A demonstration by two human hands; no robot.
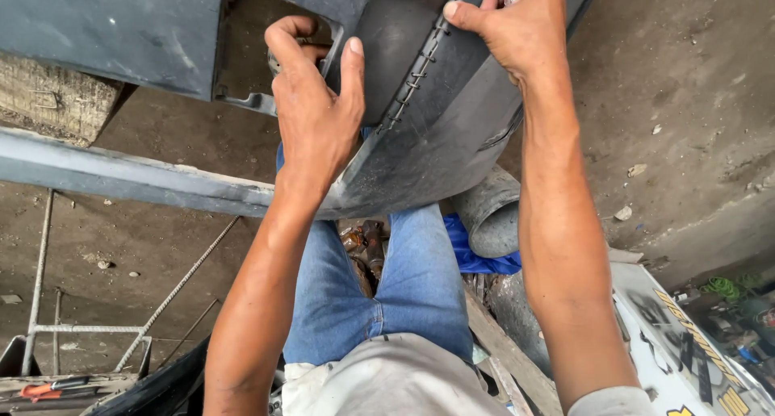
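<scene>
Dusty concrete floor [686,101] lies all around, and nearest the camera are the person's blue jeans [412,287], with a white printed panel [686,351] at the right and a grey pipe [488,214] by the knee. Above the knees a dark grey bumper [420,150] is held up. Left hand [311,109] curls around the edge of its opening, while right hand [508,25] pinches the stitched seam on its upper rim.

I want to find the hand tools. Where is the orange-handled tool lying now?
In the head view, the orange-handled tool lies at the bottom left corner on a low ledge, below the metal rod frame and far left of the person's left forearm.
</scene>
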